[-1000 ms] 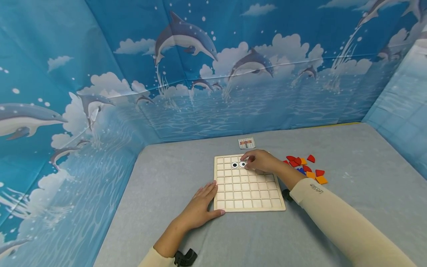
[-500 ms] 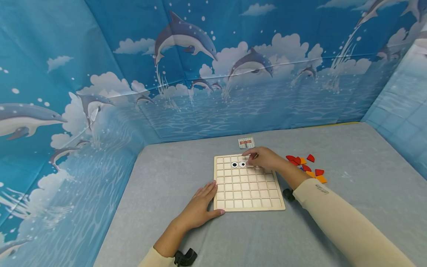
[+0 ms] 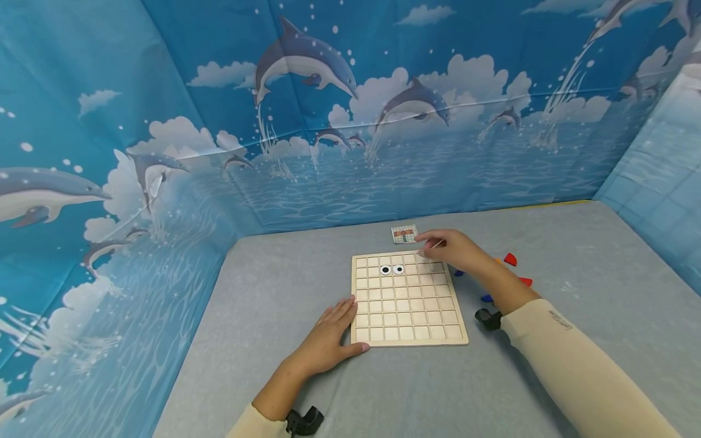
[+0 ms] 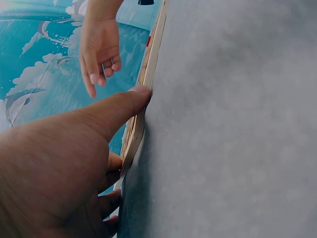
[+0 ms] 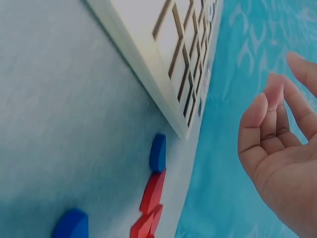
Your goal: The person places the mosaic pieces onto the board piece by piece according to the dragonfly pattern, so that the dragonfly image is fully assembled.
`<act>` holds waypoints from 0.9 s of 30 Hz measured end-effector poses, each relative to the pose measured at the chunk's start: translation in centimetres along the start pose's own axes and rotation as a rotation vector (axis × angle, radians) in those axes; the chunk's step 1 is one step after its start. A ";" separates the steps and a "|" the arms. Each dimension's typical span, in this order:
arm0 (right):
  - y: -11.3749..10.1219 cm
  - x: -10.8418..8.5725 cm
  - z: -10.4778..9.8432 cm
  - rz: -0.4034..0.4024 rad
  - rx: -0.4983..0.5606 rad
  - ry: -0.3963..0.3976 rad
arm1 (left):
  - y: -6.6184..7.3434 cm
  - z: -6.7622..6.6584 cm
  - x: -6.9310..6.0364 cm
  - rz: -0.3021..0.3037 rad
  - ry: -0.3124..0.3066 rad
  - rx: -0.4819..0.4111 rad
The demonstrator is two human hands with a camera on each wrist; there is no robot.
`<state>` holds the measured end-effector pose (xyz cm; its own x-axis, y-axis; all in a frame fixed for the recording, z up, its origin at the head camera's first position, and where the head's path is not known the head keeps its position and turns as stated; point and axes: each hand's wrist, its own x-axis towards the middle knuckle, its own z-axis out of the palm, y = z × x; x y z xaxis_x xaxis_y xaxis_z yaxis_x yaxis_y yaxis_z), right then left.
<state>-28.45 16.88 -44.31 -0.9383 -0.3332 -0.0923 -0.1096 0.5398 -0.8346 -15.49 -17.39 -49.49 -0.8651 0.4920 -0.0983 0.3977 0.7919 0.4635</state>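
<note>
On the grey cloth lies a square wooden grid board. Two white discs with black pupils, a left eye disc and a right eye disc, sit side by side in its upper cells. My left hand rests at the board's lower left corner, thumb on the near edge and fingers along the left side. Over the far right part of the board, my right hand is raised with fingers curled, holding a thin pale piece seen nearly edge-on. In the right wrist view that piece is hidden by the fingers.
A small printed pattern card lies beyond the board. To the right are loose flat pieces, including a red quarter-round and a blue piece; the right forearm covers part of them. A dolphin-printed curtain stands behind.
My right hand has lifted away from the right eye disc and moved up and right, leaving both discs in full view. My left hand keeps its place.
</note>
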 end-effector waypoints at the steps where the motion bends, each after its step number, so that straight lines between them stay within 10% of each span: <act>1: 0.1 -0.2 -0.2 0.009 0.009 0.008 | 0.0 0.0 0.0 0.000 0.000 -0.001; 27: 3.4 -4.4 -4.2 0.172 0.060 0.114 | -0.1 0.1 -0.1 0.030 0.014 0.005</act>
<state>-26.05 23.40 -44.43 -0.9730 -0.1484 -0.1769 0.0721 0.5327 -0.8432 -15.46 -17.49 -49.66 -0.8568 0.5106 -0.0716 0.4252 0.7783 0.4620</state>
